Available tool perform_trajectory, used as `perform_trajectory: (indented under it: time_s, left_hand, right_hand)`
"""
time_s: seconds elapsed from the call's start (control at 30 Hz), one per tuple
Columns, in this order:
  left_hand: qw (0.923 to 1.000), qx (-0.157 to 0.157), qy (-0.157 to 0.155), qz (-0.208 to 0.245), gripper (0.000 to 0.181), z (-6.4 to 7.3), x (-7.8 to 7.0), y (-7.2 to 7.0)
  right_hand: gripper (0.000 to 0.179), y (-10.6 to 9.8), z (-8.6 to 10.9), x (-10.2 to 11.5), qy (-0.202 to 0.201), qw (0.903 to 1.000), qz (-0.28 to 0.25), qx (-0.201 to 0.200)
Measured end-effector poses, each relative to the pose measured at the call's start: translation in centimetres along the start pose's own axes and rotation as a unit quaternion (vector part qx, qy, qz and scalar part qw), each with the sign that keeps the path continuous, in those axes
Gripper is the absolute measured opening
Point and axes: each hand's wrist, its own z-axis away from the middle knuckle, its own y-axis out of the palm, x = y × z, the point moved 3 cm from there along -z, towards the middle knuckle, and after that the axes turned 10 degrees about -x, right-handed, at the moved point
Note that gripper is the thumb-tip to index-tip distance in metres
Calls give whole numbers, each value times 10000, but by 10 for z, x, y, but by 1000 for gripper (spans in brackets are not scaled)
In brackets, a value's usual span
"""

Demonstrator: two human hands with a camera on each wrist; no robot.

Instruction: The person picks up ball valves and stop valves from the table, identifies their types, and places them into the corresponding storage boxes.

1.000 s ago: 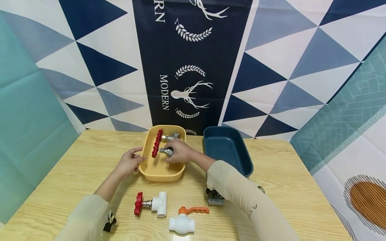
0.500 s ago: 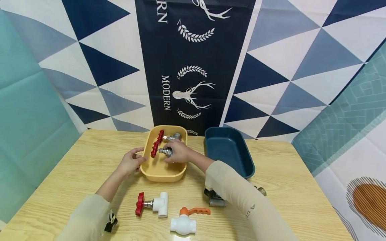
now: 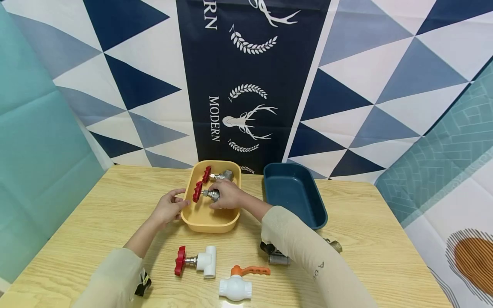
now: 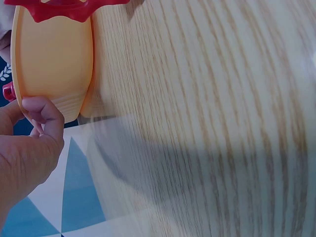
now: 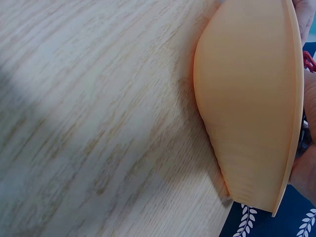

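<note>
My left hand (image 3: 169,206) pinches the left rim of a yellow plastic tray (image 3: 209,225), thumb over the edge and fingers outside, as the left wrist view also shows. Inside the tray, my right hand (image 3: 227,195) grips the metal body of a gate valve (image 3: 211,195) with a red handwheel (image 3: 197,192) pointing left. The palm hides part of that body. Just behind it in the tray lies a second metal valve (image 3: 223,175), its red handwheel (image 3: 206,174) also to the left. In the right wrist view the tray's outer wall (image 5: 247,98) covers most of the hand.
A dark blue tray (image 3: 294,192) stands to the right. In front lie a white tee valve (image 3: 206,262) with a red wheel and a white ball valve (image 3: 236,287) with an orange lever. A grey metal fitting (image 3: 279,259) and a brass-coloured one (image 3: 336,246) are partly behind the right sleeve.
The head view has shifted slightly. The valve in my right hand has moved a little left, and its red wheel stands apart from the other wheel. My left hand stays on the rim.
</note>
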Motion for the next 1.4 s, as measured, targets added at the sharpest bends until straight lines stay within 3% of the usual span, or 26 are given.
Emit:
perform_trajectory:
  time_s: [0.27, 1.4]
  left_hand:
    - [9996, -97, -221, -123, 54, -5, 3, 2]
    - [9996, -158, -209, -126, 53, -2, 1, 2]
  right_hand:
    - [47, -1, 0, 1, 81, 9999, 49, 45]
    - [50, 8, -11, -1, 378, 9991, 186, 69]
